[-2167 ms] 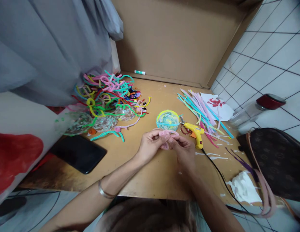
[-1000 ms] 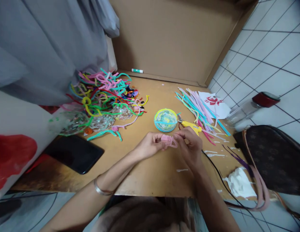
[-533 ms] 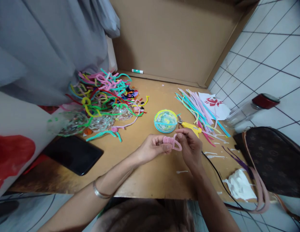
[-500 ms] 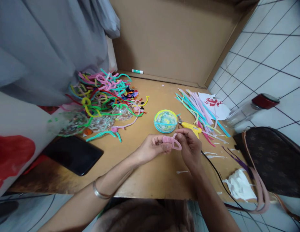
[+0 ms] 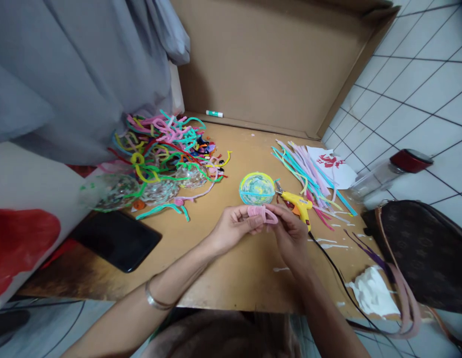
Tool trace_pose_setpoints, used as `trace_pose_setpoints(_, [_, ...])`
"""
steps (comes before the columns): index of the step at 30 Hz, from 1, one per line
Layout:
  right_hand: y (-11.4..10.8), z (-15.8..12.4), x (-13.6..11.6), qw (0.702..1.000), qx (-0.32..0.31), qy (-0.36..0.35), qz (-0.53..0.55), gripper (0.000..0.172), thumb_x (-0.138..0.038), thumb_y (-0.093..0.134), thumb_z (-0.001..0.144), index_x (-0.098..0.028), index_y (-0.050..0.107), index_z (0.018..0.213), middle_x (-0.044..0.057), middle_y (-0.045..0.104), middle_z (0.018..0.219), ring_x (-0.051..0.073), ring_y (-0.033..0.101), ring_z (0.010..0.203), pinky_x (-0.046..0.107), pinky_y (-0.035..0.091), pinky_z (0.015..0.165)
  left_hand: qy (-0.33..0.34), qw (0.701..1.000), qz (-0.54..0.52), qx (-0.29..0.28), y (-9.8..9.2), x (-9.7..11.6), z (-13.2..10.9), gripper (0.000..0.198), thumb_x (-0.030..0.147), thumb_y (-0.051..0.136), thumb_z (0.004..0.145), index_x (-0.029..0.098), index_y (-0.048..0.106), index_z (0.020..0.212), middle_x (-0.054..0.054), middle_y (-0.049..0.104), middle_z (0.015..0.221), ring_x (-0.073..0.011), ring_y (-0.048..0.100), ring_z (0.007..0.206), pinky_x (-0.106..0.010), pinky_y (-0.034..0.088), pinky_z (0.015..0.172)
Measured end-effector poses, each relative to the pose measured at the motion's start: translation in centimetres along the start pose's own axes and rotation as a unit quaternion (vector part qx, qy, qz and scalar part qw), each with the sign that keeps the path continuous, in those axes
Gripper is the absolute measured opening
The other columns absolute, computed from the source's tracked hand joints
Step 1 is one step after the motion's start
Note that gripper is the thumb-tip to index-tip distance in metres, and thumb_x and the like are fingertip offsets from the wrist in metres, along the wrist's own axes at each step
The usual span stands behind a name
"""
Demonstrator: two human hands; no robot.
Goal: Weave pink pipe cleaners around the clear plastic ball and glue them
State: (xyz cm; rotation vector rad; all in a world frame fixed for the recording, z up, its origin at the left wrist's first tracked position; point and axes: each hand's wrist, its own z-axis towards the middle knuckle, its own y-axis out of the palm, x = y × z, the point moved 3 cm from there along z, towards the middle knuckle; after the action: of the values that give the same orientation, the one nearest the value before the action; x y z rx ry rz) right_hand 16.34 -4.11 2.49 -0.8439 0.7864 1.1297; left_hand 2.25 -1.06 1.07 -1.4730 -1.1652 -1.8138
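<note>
A pink pipe cleaner point(image 5: 257, 212), wound into a small coil with a loop at its right end, is held over the front of the table. My left hand point(image 5: 234, 222) pinches the coiled part between thumb and fingers. At the loop, my right hand point(image 5: 290, 226) closes its thumb and fingers on the pink strand. Just beyond the hands lies a round disc point(image 5: 257, 186) of mottled green and white, with a yellow rim and a blue strip across it. A yellow glue gun point(image 5: 298, 203) rests beside my right hand, its nozzle towards the disc.
Tangled pipe cleaners point(image 5: 167, 144) are heaped at the back left, near a black phone point(image 5: 117, 239). Straight pipe cleaners point(image 5: 303, 166) lie at right by a bottle point(image 5: 391, 171) and a brown bag point(image 5: 424, 253). A cord point(image 5: 333, 268) crosses the table beside crumpled tissue point(image 5: 374, 291).
My right hand has moved slightly left and closer to my left hand. The pink strand's raised end is now down near the loop, partly hidden by fingers. The view has shifted slightly.
</note>
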Motion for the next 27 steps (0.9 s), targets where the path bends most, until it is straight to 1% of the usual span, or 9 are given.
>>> trace_pose_setpoints(5, [0.4, -0.2, 0.1, 1.000, -0.024, 0.012, 0.016, 0.020, -0.029, 0.061, 0.087, -0.027, 0.074, 0.102, 0.004, 0.070, 0.088, 0.017, 0.062, 0.073, 0.032, 0.052, 0.070, 0.008, 0.999, -0.020, 0.025, -0.2, -0.3, 0.1, 0.044, 0.051, 0.073, 0.075, 0.009, 0.073, 0.087, -0.004, 0.064, 0.067, -0.0101, 0.055, 0.060, -0.022, 0.045, 0.060])
trace_pose_setpoints(8, [0.6, -0.4, 0.1, 0.999, -0.026, 0.013, 0.014, 0.020, -0.028, 0.061, 0.087, -0.026, 0.074, 0.102, 0.004, 0.069, 0.088, 0.018, 0.062, 0.077, 0.032, 0.052, 0.070, 0.000, 0.999, -0.026, 0.038, -0.2, -0.5, 0.2, 0.043, 0.050, 0.073, 0.075, 0.009, 0.072, 0.089, -0.004, 0.063, 0.067, -0.0105, 0.057, 0.060, -0.022, 0.047, 0.060])
trace_pose_setpoints(10, [0.6, -0.4, 0.1, 0.999, -0.030, 0.014, 0.023, 0.019, -0.028, 0.061, 0.087, -0.025, 0.074, 0.102, 0.004, 0.068, 0.088, 0.019, 0.063, 0.080, 0.032, 0.052, 0.070, 0.003, 0.999, -0.025, 0.045, -0.2, -0.5, 0.2, 0.043, 0.050, 0.074, 0.074, 0.009, 0.072, 0.085, -0.003, 0.063, 0.065, -0.0098, 0.056, 0.058, -0.022, 0.046, 0.059])
trace_pose_setpoints(14, [0.7, -0.5, 0.1, 0.998, -0.031, 0.034, 0.043, 0.015, -0.029, 0.064, 0.085, -0.024, 0.075, 0.095, 0.004, 0.069, 0.085, 0.018, 0.064, 0.079, 0.030, 0.052, 0.069, 0.011, 0.999, -0.005, 0.039, -0.1, -0.1, 0.1, 0.045, 0.053, 0.072, 0.075, 0.009, 0.072, 0.085, -0.004, 0.063, 0.064, -0.0099, 0.056, 0.056, -0.021, 0.044, 0.057])
trace_pose_setpoints(17, [0.8, -0.4, 0.4, 0.995, -0.012, 0.061, 0.077, 0.012, -0.031, 0.068, 0.083, -0.024, 0.076, 0.087, 0.002, 0.070, 0.079, 0.016, 0.064, 0.071, 0.028, 0.052, 0.062, 0.017, 0.999, 0.015, 0.040, 0.0, -0.1, 0.1, 0.047, 0.054, 0.070, 0.076, 0.008, 0.071, 0.086, -0.004, 0.063, 0.063, -0.0112, 0.056, 0.057, -0.022, 0.044, 0.057])
trace_pose_setpoints(19, [0.8, -0.4, 0.8, 0.990, 0.002, 0.089, 0.105, 0.012, -0.033, 0.071, 0.080, -0.024, 0.076, 0.085, 0.001, 0.070, 0.073, 0.014, 0.062, 0.064, 0.026, 0.051, 0.058, 0.033, 0.998, 0.033, 0.040, 0.1, -0.2, 0.1, 0.046, 0.054, 0.068, 0.078, 0.008, 0.070, 0.086, -0.003, 0.061, 0.062, -0.0111, 0.054, 0.056, -0.023, 0.043, 0.056])
trace_pose_setpoints(22, [0.8, -0.3, 1.3, 0.985, 0.027, 0.117, 0.125, 0.016, -0.036, 0.074, 0.076, -0.023, 0.077, 0.084, 0.000, 0.069, 0.067, 0.012, 0.060, 0.056, 0.024, 0.050, 0.053, 0.059, 0.995, 0.080, 0.026, 0.1, -0.3, -0.1, 0.043, 0.051, 0.059, 0.086, 0.009, 0.068, 0.091, -0.003, 0.061, 0.065, -0.0118, 0.053, 0.060, -0.024, 0.043, 0.059])
trace_pose_setpoints(24, [0.7, -0.3, 1.5, 0.986, 0.045, 0.114, 0.117, 0.017, -0.036, 0.077, 0.074, -0.022, 0.077, 0.083, 0.000, 0.070, 0.067, 0.012, 0.059, 0.055, 0.025, 0.051, 0.053, 0.084, 0.988, 0.127, 0.026, 0.0, -0.2, -0.3, 0.041, 0.049, 0.052, 0.092, 0.011, 0.067, 0.092, -0.004, 0.061, 0.070, -0.0132, 0.054, 0.065, -0.026, 0.044, 0.063])
trace_pose_setpoints(27, [0.6, -0.3, 1.7, 0.986, 0.068, 0.100, 0.112, 0.017, -0.034, 0.080, 0.069, -0.022, 0.077, 0.080, 0.000, 0.070, 0.069, 0.012, 0.059, 0.055, 0.026, 0.053, 0.055, 0.130, 0.969, 0.206, 0.037, 0.0, 0.2, -0.6, 0.040, 0.045, 0.045, 0.096, 0.013, 0.067, 0.089, -0.007, 0.063, 0.080, -0.0164, 0.058, 0.078, -0.029, 0.046, 0.075])
